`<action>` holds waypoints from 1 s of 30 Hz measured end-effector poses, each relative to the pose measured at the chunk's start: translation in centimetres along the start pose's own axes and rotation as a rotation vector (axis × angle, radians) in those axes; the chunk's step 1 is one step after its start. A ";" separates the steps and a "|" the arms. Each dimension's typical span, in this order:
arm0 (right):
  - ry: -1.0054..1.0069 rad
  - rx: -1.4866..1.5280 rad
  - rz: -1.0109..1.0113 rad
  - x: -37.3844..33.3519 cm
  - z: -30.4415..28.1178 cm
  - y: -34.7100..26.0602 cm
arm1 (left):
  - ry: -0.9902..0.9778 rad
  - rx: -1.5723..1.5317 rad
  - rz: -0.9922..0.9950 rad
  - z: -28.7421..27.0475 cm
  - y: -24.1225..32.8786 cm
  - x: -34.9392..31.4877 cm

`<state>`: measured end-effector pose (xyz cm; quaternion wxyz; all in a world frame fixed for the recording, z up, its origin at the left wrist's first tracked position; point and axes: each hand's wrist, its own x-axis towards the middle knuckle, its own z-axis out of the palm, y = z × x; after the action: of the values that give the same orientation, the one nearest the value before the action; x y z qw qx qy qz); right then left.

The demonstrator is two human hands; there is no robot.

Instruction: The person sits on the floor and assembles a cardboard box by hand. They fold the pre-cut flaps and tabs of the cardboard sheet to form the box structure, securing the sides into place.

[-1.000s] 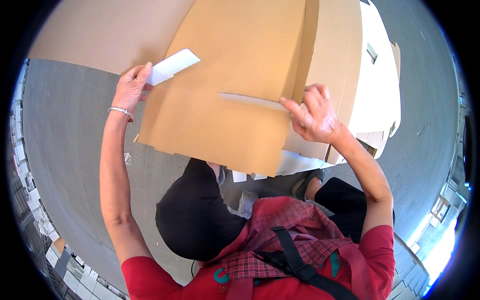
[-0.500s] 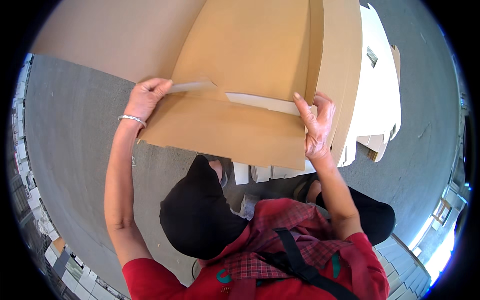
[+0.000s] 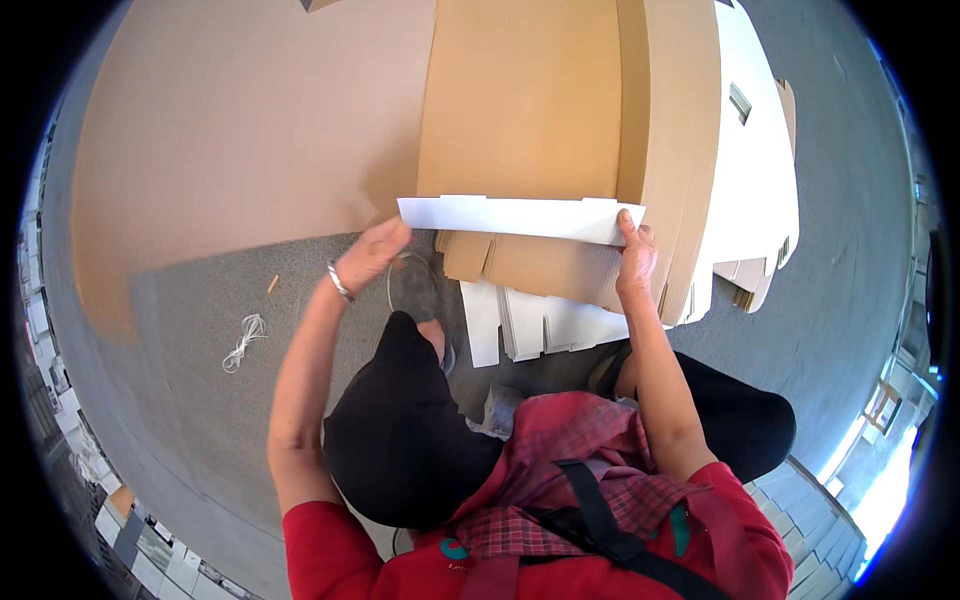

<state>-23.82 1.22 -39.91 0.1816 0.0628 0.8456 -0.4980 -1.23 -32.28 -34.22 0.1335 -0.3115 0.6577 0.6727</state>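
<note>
A large cardboard box blank [image 3: 525, 100] lies in front of me, its brown inner side up. Along its near edge a narrow flap [image 3: 510, 214] stands folded up, showing a white face with small tabs on its upper edge. My right hand [image 3: 637, 262] is closed on the flap's right end, thumb on the white face and fingers partly hidden behind. At the flap's left end, my left hand [image 3: 374, 256] is slightly blurred, its closed fingers at the lower corner. A wide brown panel [image 3: 260, 120] spreads to the left, its outer edge blurred.
More blanks are stacked beneath, with white slotted edges [image 3: 560, 328] toward my feet and a white sheet with a slot [image 3: 760, 170] at the right. White string [image 3: 245, 343] lies on the grey floor [image 3: 190, 400]. My bent knees [image 3: 400, 430] are close to the stack.
The near brown flap has folded up and now shows its white face. My left hand has moved right and nearer to me. The left panel has shifted down into fuller view.
</note>
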 end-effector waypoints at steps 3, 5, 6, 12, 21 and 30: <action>0.068 -0.166 0.045 0.0 -0.2 -1.0 | 0.481 -0.020 0.095 4.9 -2.3 1.7; 0.125 -0.172 0.023 -0.1 -0.5 -2.1 | 0.661 0.075 0.108 6.4 -1.4 2.0; 0.158 -0.168 -0.021 -0.6 -0.7 -3.4 | 0.682 0.116 0.084 6.4 -0.9 1.8; 0.065 -0.709 -1.122 -4.2 -0.3 -10.4 | 0.762 0.186 0.041 6.3 -0.8 1.9; -0.309 -1.059 -1.249 -4.4 5.2 -7.4 | 0.749 0.338 -0.093 7.2 -0.3 1.9; -0.993 -0.830 -0.589 -0.1 10.6 -14.9 | 0.757 0.273 -0.037 7.3 -1.2 2.7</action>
<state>-25.43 -15.32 -32.27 0.4124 -0.4772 0.7646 -0.1328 -4.36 -25.74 -37.19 -0.0657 -0.5285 0.7381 0.4143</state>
